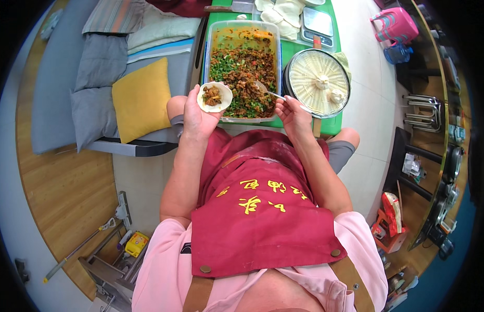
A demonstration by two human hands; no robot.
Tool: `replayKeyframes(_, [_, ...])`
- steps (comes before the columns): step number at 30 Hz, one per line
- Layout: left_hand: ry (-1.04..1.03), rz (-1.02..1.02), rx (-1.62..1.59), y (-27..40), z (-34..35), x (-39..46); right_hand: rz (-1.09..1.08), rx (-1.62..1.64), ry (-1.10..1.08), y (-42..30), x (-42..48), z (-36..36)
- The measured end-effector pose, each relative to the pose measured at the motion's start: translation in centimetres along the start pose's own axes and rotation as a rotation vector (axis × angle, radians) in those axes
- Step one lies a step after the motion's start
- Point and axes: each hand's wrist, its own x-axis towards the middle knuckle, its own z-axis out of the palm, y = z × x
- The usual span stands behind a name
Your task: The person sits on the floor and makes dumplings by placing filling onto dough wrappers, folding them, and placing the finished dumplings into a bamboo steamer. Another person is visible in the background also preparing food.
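A round dough wrapper (228,94) with a mound of chopped filling (212,96) in its middle rests in my left hand (201,119). My right hand (295,118) grips the handle of a metal spoon (279,96), whose bowl sits in the filling of a large plastic tub (278,58). Brown chopped filling and green scallion pieces (223,67) fill much of the tub. To the right of it stands a round steamer with a woven mat (304,74). Two pleated buns, one near the centre (322,82) and one near the rim (337,96), lie on the mat.
Flat dough wrappers (283,15) and a kitchen scale (317,25) lie at the far end of the green table (331,125). Behind the tub are a cleaver (238,7) and a small dough piece (241,17). A sofa with a yellow cushion (142,99) borders the left.
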Motion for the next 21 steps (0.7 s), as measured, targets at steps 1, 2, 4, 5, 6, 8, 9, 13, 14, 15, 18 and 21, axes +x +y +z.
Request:
replayKeyframes(1, [0.011,0.002,0.003,0.0,-0.2,0.1,0.013,0.021,-0.002,-0.2,-0.1,-0.1])
replayKeyframes(2, [0.022,0.004,0.006,-0.1,-0.4,0.2,0.016,0.034,-0.02,-0.4,-0.3,-0.3])
replayKeyframes(4, [0.031,0.007,0.02,-0.3,-0.4,0.5,0.019,0.058,-0.047,-1.1,-0.8,-0.5])
replayKeyframes(5, [0.03,0.008,0.032,-0.5,-0.3,0.6,0.019,0.07,-0.06,-1.4,-1.1,-0.5])
replayKeyframes(6, [0.033,0.011,0.042,-0.7,-0.3,0.6,0.007,0.058,-0.075,-1.7,-1.6,-0.1])
replayKeyframes(8, [0.03,-0.008,0.067,-1.2,-0.8,1.5,-0.017,0.032,-0.105,-2.6,-2.6,0.7])
replayKeyframes(9, [0.028,-0.019,0.081,-1.5,-0.9,2.0,-0.048,-0.012,-0.115,-3.1,-3.1,1.3])
replayKeyframes(13, [-0.016,-0.068,0.129,-3.4,0.7,2.7,-0.176,-0.272,-0.18,-4.5,-5.4,4.4])
replayKeyframes(14, [-0.005,-0.051,0.174,-3.8,1.1,2.7,-0.233,-0.381,-0.21,-4.5,-5.9,5.1])
replayKeyframes(15, [-0.02,-0.063,0.166,-4.1,1.7,2.5,-0.291,-0.49,-0.239,-4.5,-6.1,5.4])
replayKeyframes(18, [-0.053,-0.089,0.122,-4.8,3.5,2.4,-0.84,-1.1,-0.437,-4.6,-6.4,6.2])
replayKeyframes(21, [-0.084,-0.076,0.095,-5.1,4.3,3.4,-1.179,-1.455,-0.561,-3.5,-6.8,6.4])
